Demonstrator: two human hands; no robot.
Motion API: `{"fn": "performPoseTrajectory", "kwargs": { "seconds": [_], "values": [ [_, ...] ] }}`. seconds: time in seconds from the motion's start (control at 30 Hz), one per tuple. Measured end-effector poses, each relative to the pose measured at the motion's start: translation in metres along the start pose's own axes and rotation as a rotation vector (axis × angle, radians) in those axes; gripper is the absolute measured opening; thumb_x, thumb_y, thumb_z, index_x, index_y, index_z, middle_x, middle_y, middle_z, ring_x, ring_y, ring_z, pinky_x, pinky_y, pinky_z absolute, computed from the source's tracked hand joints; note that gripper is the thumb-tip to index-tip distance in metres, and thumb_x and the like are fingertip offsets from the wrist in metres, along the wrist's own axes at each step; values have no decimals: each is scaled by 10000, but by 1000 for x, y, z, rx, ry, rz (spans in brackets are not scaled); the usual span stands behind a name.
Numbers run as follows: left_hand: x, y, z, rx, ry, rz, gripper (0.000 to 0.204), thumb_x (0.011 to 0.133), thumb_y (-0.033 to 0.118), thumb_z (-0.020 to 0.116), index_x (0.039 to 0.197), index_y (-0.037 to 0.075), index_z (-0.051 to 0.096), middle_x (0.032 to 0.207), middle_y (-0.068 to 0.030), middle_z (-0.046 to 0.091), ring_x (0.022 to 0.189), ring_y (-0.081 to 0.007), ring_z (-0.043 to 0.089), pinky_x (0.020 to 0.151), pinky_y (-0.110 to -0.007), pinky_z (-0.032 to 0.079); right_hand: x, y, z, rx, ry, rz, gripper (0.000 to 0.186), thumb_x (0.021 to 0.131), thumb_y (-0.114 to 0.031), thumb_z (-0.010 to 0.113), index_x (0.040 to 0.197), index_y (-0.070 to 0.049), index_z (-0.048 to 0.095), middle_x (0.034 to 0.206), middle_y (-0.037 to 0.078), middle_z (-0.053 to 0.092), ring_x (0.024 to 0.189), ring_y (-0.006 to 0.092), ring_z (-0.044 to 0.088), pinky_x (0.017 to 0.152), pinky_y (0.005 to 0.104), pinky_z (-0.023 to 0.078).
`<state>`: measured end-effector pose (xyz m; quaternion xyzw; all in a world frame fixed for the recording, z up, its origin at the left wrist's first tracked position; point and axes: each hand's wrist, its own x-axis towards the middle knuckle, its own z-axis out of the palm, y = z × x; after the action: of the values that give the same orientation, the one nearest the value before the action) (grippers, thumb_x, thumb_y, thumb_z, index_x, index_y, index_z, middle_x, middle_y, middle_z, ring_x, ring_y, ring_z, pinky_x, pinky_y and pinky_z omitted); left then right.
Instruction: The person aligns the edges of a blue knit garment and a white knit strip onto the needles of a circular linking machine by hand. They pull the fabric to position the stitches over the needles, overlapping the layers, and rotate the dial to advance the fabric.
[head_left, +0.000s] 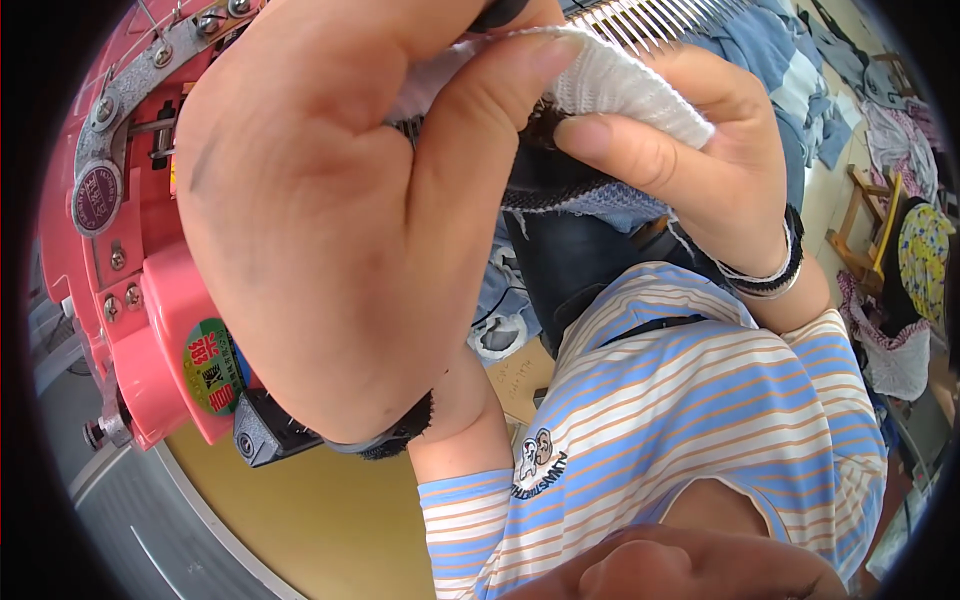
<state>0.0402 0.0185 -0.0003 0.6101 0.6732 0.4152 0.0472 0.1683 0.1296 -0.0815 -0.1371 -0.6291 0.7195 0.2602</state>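
White knit is pinched in your left hand and your right hand, near the metal needles. At left, the pink machine bears a purple label and a green label.

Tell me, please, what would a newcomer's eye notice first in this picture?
Probably the left hand, which looms very large left of centre, apparently close to the camera. Next comes the bright white ribbed knit at the top, held between it and the right hand. The pink machine along the left side and the striped shirt at the lower right also stand out by their colours.
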Motion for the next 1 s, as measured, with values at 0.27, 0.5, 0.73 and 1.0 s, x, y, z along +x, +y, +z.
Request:
{"fn": "performPoseTrajectory", "kwargs": {
  "seconds": [0.27, 0.5, 0.73, 1.0],
  "values": [
    [-3, 5, 0, -102, 55, -93, 129, 796, -67, 617, 924, -56, 621, 846, -61, 638, 779, -93, 577, 747, -202, 453, 1, 6, -15, -170, -49, -349, 220, 700, -27, 732, 889, 17, 630, 825, 42, 593, 718, 103, 533, 633, 221, 391],
    [-3, 2, -2, -57, 26, -47, 126, 803, -73, 606, 928, -61, 616, 846, -62, 638, 776, -98, 580, 752, -203, 452, 3, 2, -12, -294, -28, -425, 222, 698, -37, 737, 885, 17, 628, 827, 52, 596, 742, 123, 539, 656, 237, 394],
    [-2, 5, -6, -18, -4, 31, 115, 808, -88, 592, 920, -72, 608, 856, -74, 638, 773, -106, 581, 747, -211, 459, 4, 1, -11, -314, -58, -451, 198, 696, -20, 728, 859, 15, 620, 821, 48, 590, 724, 116, 529, 648, 233, 388],
    [-3, -1, -4, -79, 3, 52, 141, 802, -101, 590, 938, -71, 610, 889, -97, 646, 780, -118, 589, 753, -220, 467, 1, 3, -11, -290, 19, -434, 201, 697, -13, 723, 862, 8, 611, 796, 38, 575, 703, 104, 509, 624, 224, 374]
  ]
}}
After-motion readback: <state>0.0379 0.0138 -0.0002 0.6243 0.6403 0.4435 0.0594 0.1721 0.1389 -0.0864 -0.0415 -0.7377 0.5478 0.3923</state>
